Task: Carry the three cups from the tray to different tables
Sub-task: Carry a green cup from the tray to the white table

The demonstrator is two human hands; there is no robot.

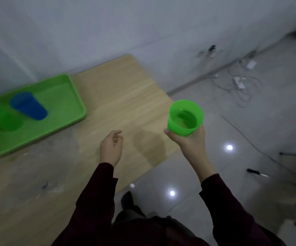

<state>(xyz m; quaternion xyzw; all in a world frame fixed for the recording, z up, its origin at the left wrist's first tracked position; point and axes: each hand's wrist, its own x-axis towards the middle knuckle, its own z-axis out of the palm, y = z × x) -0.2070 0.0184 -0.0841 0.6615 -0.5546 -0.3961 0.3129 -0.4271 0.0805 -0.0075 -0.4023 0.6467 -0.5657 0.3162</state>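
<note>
Head view: right hand (188, 141) grips smooth, round green cup (185, 118)

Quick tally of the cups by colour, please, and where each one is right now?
Green cups: 2, one in the right hand at, one on the tray at
Blue cups: 1, on the tray
Total: 3

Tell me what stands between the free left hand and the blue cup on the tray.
Nothing visible does. The left hand hovers empty over bare table; the blue cup stands in the tray to its left, with only the low tray rim and open tabletop between. The other green cup sits further left.
</note>
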